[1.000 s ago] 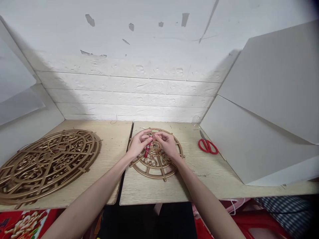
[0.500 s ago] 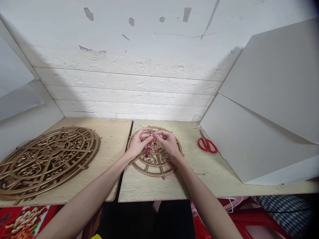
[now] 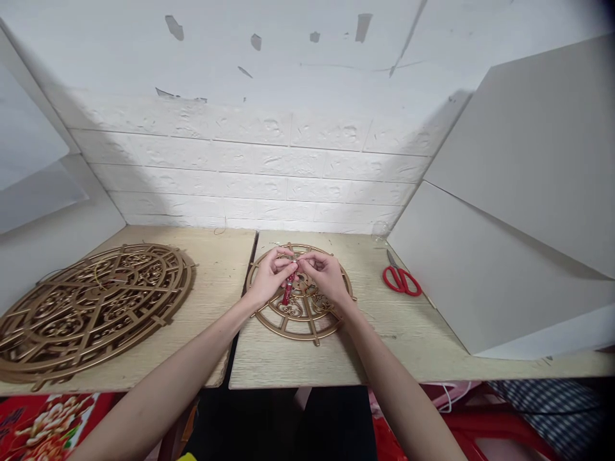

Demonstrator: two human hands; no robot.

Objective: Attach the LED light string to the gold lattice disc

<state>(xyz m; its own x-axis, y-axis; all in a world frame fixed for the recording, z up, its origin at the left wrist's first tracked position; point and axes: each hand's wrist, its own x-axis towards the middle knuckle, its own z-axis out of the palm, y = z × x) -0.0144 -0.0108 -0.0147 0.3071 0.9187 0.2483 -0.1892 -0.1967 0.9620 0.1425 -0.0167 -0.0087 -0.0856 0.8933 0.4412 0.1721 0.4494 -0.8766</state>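
My left hand [image 3: 270, 275] is closed, with thumb and fingers round a slim red tube-like object [image 3: 287, 294] that points down toward me; its exact kind cannot be made out. Thumb and fingertips of my right hand [image 3: 325, 275] are pinched together at the upper end of this red object, and anything small between them is hidden. Both hands are over a round gold openwork panel [image 3: 298, 336], which lies flat with scrolls and spokes inside its ring. The hands cover much of the panel's upper half.
Several similar gold panels [image 3: 163, 314] are stacked at the left. Red-handled scissors [image 3: 402, 280] lie to the right on the wooden tabletop [image 3: 379, 320]. White brick-patterned wall [image 3: 307, 166] stands behind, with pale boards [image 3: 509, 243] along the right. A dark gap separates two tabletops.
The whole view has shifted very slightly. My hands keep their place above the panel, and the lower end of the red object has swung a little to the right.
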